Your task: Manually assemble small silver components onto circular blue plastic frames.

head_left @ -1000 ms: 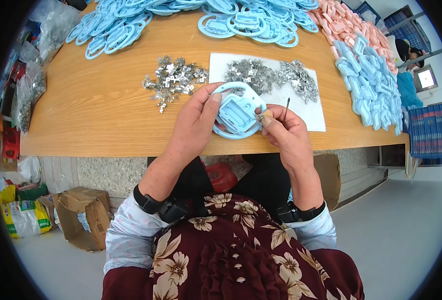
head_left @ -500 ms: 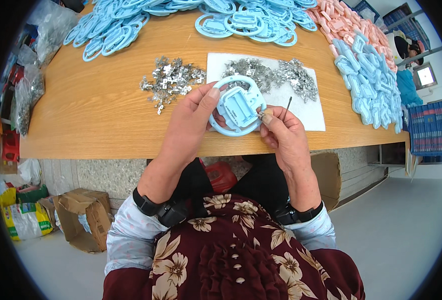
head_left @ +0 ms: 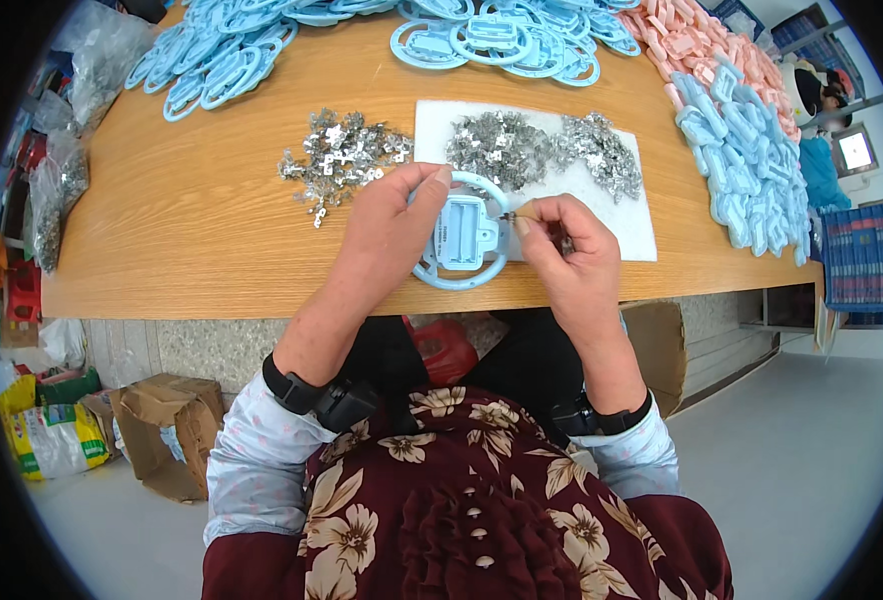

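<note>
My left hand (head_left: 387, 225) is closed on the upper left rim of a light blue plastic toy steering wheel (head_left: 458, 268), its recessed compartment facing up. The wheel is tilted just above the table's near edge. On its right side, my right hand (head_left: 572, 245) pinches a thin dark-tipped tool (head_left: 508, 216), whose tip meets the wheel beside the compartment. Its exact kind is unclear. Small metal pieces appear tucked under the right fingers, mostly hidden. Beyond my hands lie a pile of small metal clips (head_left: 337, 155) and, on a white foam sheet (head_left: 632, 235), two more metal heaps (head_left: 497, 148).
Many blue wheels (head_left: 427, 45) are piled along the far side of the wooden table (head_left: 192, 220). Blue plastic parts (head_left: 747, 170) and pink ones (head_left: 707, 50) are heaped at the right. An open cardboard box (head_left: 169, 440) stands on the floor at lower left.
The wheel has turned and shifted slightly left and nearer. The tool in my right hand, earlier pointing away, now has its tip at the wheel; the small metal piece at the fingertips has left them.
</note>
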The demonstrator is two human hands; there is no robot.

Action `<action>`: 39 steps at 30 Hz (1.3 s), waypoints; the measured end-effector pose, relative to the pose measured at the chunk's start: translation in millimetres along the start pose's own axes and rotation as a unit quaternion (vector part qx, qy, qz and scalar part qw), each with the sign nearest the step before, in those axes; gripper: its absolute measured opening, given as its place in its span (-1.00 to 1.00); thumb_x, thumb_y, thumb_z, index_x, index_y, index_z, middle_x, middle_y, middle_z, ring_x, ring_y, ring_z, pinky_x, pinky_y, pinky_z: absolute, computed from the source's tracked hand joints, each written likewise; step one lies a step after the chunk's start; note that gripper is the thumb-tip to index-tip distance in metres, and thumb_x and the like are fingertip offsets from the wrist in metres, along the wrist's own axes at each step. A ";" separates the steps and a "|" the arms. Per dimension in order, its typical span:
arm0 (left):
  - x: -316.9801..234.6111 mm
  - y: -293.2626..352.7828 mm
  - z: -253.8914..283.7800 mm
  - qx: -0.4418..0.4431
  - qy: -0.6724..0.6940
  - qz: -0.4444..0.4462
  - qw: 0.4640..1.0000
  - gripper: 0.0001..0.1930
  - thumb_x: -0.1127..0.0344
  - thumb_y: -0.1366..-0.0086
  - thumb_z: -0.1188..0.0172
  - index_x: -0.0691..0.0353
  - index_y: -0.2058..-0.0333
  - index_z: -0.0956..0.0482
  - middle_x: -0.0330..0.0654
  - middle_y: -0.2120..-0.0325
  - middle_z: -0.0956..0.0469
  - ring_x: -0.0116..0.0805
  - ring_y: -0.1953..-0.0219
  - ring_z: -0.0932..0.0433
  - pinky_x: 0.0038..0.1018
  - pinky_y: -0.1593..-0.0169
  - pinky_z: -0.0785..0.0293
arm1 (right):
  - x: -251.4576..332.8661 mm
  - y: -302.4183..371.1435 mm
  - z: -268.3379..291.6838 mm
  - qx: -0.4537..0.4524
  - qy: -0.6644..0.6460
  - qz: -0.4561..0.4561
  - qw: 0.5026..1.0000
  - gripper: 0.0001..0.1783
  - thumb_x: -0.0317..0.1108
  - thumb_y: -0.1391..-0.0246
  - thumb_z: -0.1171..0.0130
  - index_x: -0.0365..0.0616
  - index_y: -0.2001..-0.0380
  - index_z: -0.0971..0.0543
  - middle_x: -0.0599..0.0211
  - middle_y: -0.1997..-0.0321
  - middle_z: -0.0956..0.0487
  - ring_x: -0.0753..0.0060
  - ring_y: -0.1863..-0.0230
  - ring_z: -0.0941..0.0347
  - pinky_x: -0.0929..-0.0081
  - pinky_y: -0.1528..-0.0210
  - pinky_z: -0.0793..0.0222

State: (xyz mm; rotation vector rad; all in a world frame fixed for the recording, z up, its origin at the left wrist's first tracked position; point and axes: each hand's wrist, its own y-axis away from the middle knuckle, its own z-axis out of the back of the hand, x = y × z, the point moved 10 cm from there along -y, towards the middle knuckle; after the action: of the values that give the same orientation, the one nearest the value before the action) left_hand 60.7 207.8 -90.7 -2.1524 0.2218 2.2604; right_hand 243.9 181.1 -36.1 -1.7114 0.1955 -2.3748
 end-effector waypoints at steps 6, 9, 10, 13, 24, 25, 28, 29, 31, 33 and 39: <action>9.2 -3.2 1.4 -0.020 0.022 -0.013 0.999 -0.68 0.18 -0.45 -0.09 0.36 0.14 -0.63 -0.22 0.42 -0.66 -0.57 0.38 -0.54 -0.52 0.27 -0.47 | 9.1 -9.1 -10.3 0.018 0.079 0.062 0.995 -0.87 -0.47 -0.04 -0.30 -0.24 0.31 -0.61 0.36 0.44 -0.55 0.57 0.50 -0.40 0.59 0.42 -0.33; 6.8 -1.5 -2.0 0.001 0.015 -0.019 1.000 -0.72 0.23 -0.49 -0.04 0.34 0.09 -0.59 -0.31 0.34 -0.63 -0.66 0.32 -0.52 -0.62 0.23 -0.47 | 11.8 -8.4 -11.1 0.010 0.093 0.076 0.993 -0.87 -0.48 -0.02 -0.30 -0.24 0.32 -0.61 0.35 0.46 -0.53 0.55 0.52 -0.40 0.56 0.43 -0.35; 6.4 -0.4 -2.7 0.011 0.009 -0.020 1.000 -0.73 0.25 -0.51 -0.02 0.33 0.07 -0.57 -0.36 0.29 -0.61 -0.70 0.29 -0.50 -0.68 0.21 -0.46 | 12.5 -8.2 -11.6 0.011 0.095 0.074 0.993 -0.88 -0.48 -0.03 -0.30 -0.24 0.32 -0.61 0.36 0.45 -0.54 0.56 0.51 -0.40 0.57 0.43 -0.34; 10.0 -0.4 1.7 -0.004 -0.003 -0.021 1.000 -0.73 0.24 -0.51 -0.02 0.31 0.06 -0.56 -0.36 0.28 -0.61 -0.71 0.27 -0.50 -0.68 0.21 -0.46 | 9.1 -6.2 -10.2 0.012 0.075 0.050 0.996 -0.89 -0.48 -0.05 -0.29 -0.23 0.32 -0.60 0.40 0.42 -0.54 0.61 0.45 -0.41 0.60 0.40 -0.32; 8.7 12.3 -6.8 -0.044 0.395 0.052 0.916 -0.70 0.21 -0.53 0.04 0.23 -0.11 -0.36 -0.23 0.10 -0.51 -0.49 0.14 -0.54 -0.45 0.07 -0.54 | -36.1 20.4 -29.8 0.075 -0.260 -0.181 0.945 -0.94 -0.43 -0.22 -0.19 -0.16 0.29 -0.59 0.54 0.33 -0.52 0.73 0.28 -0.34 0.67 0.20 -0.26; 7.8 14.0 -11.1 -0.023 0.406 0.049 0.912 -0.70 0.22 -0.53 0.04 0.23 -0.11 -0.35 -0.22 0.08 -0.51 -0.48 0.12 -0.54 -0.43 0.05 -0.54 | -45.1 22.0 -29.0 0.089 -0.257 -0.214 0.938 -0.93 -0.41 -0.23 -0.18 -0.17 0.28 -0.58 0.56 0.34 -0.53 0.76 0.29 -0.33 0.68 0.15 -0.26; 14.9 16.4 -7.6 -0.045 0.376 0.069 0.923 -0.69 0.24 -0.51 0.00 0.24 -0.11 -0.37 -0.24 0.11 -0.51 -0.49 0.12 -0.52 -0.46 0.05 -0.52 | -35.2 12.9 -18.1 0.102 -0.234 -0.164 0.953 -0.93 -0.41 -0.23 -0.18 -0.17 0.29 -0.58 0.59 0.36 -0.53 0.78 0.32 -0.31 0.68 0.21 -0.24; 5.9 15.0 -4.3 -0.025 0.311 0.036 0.949 -0.69 0.24 -0.49 -0.02 0.26 -0.10 -0.40 -0.22 0.11 -0.53 -0.48 0.11 -0.52 -0.46 0.03 -0.51 | -29.0 10.1 -16.0 0.124 -0.222 -0.148 0.956 -0.92 -0.41 -0.21 -0.20 -0.18 0.29 -0.58 0.63 0.37 -0.51 0.79 0.36 -0.27 0.70 0.27 -0.20; -18.3 11.3 2.6 0.014 0.177 -0.029 0.984 -0.68 0.25 -0.47 -0.06 0.28 -0.09 -0.45 -0.19 0.09 -0.55 -0.46 0.08 -0.53 -0.45 -0.03 -0.50 | -26.1 7.3 -9.6 0.156 -0.147 -0.117 0.970 -0.92 -0.41 -0.19 -0.21 -0.18 0.29 -0.58 0.64 0.36 -0.51 0.79 0.36 -0.26 0.70 0.29 -0.19; -38.6 10.7 -9.2 0.095 0.008 -0.033 0.995 -0.66 0.25 -0.39 -0.18 0.30 -0.05 -0.50 -0.20 0.13 -0.58 -0.51 0.11 -0.53 -0.50 0.01 -0.50 | -25.4 7.4 -5.2 0.182 -0.094 -0.104 0.973 -0.91 -0.41 -0.16 -0.22 -0.18 0.28 -0.58 0.65 0.36 -0.50 0.79 0.37 -0.25 0.70 0.31 -0.18; -25.3 5.1 -22.9 0.159 -0.027 0.021 0.987 -0.62 0.31 -0.29 -0.28 0.35 -0.02 -0.50 -0.21 0.20 -0.62 -0.51 0.23 -0.59 -0.54 0.17 -0.57 | 1.0 -8.6 12.6 0.113 -0.022 -0.040 0.993 -0.89 -0.45 -0.09 -0.25 -0.21 0.29 -0.60 0.60 0.33 -0.52 0.73 0.38 -0.29 0.66 0.32 -0.22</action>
State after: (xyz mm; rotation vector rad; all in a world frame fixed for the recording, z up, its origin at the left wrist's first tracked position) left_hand 84.3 202.4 -66.1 -1.9388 0.5891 2.1251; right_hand 254.8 189.3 -29.2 -1.6906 -0.1474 -2.3078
